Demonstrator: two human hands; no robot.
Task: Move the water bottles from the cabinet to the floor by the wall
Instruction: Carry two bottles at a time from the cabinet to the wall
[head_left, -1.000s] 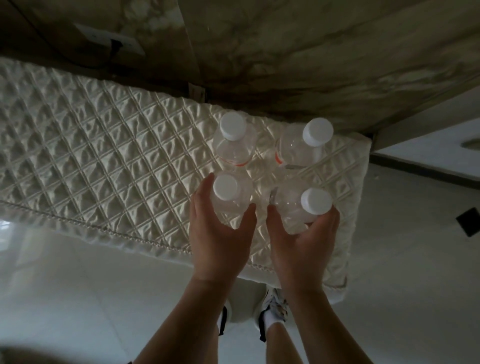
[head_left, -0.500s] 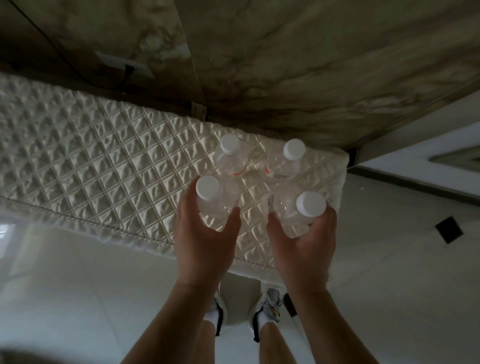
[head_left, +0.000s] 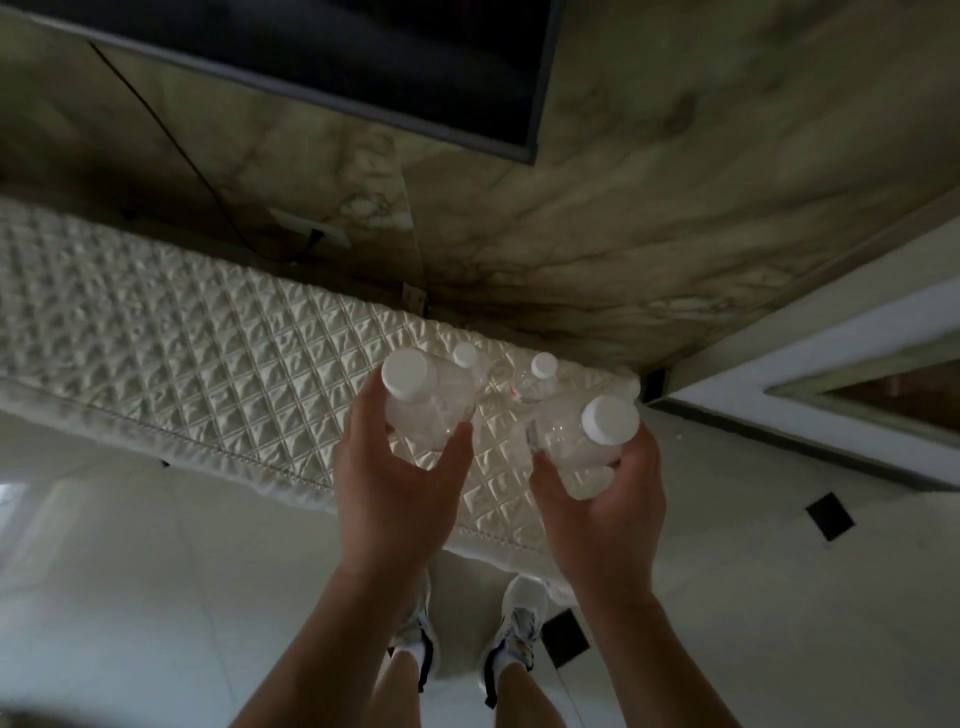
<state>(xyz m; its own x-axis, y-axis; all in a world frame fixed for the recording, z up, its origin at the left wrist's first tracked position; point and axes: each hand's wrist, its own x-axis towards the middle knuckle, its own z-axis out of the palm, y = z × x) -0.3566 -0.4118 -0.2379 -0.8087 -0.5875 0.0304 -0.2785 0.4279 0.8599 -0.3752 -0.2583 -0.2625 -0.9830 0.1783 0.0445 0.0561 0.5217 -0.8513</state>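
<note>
Head view, steep look-down, dim light. Quilted white cover (head_left: 171, 332) drapes the cabinet top; the cabinet body itself is hidden under it, and the cover's left end is cut off by the frame.

Left hand (head_left: 395, 488): fingers (head_left: 366, 415) wrapped around the left bottle (head_left: 431, 410), thumb across the near side, so closed on it. White cap points up toward the camera. Bottle body is clear and washes out against the cover; the base is hidden behind the palm, so I cannot tell whether it touches the cover.

Just beyond the left fingertips, two more bottles stand on the cover: rear-left bottle (head_left: 465, 355), mostly hidden behind the held one with only the cap showing, and rear-right bottle (head_left: 540, 374), cap plus a faint red label mark. Their bodies are hard to make out.

Right hand (head_left: 602, 509): fingers curled around the right bottle (head_left: 582, 447), closed on it, with the cap tilted toward the right. Lower half of the bottle sits in the palm, out of sight.

Below the wrists: both forearms run out of the bottom edge, and two sneakers (head_left: 519, 623) stand on pale floor tiles (head_left: 156, 597), toes partly hidden under the cover's hem.

Past the fingertips: marbled wall (head_left: 675, 208), and a dark screen (head_left: 363, 57) cut off at the top edge.
</note>
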